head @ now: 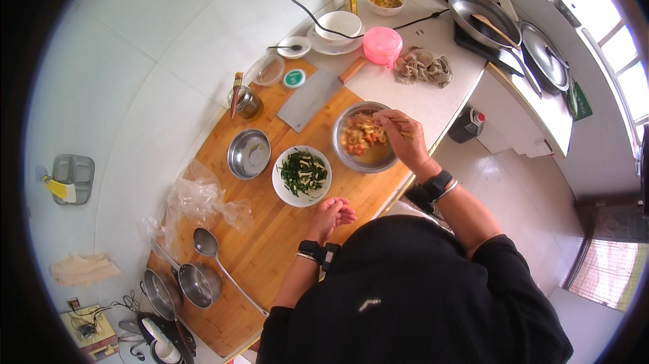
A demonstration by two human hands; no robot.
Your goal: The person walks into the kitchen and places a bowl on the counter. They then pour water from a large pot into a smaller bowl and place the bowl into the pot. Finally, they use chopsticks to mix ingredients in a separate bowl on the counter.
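Observation:
My right hand point(404, 137) grips wooden chopsticks point(400, 120) over a steel bowl point(338, 153). In that bowl lies a chopped orange and yellow food mixture point(361, 136), slightly blurred, with liquid at the bottom. The chopstick tips are hard to make out against the food. Empty and loosely curled, my left hand point(332, 216) is at the near side of the wooden board point(274, 247). Just beyond it stands a white bowl point(277, 189) of chopped greens with pale strips point(304, 171). A smaller steel bowl point(249, 154) sits to the left of the greens.
A cleaver point(312, 100) lies behind the bowls, near a jar with a brush point(247, 103). Plastic bags point(197, 196), a ladle point(206, 242) and steel pots point(199, 285) occupy the left side. A pink container point(383, 45), cloth point(425, 67) and wok point(481, 14) are farther back.

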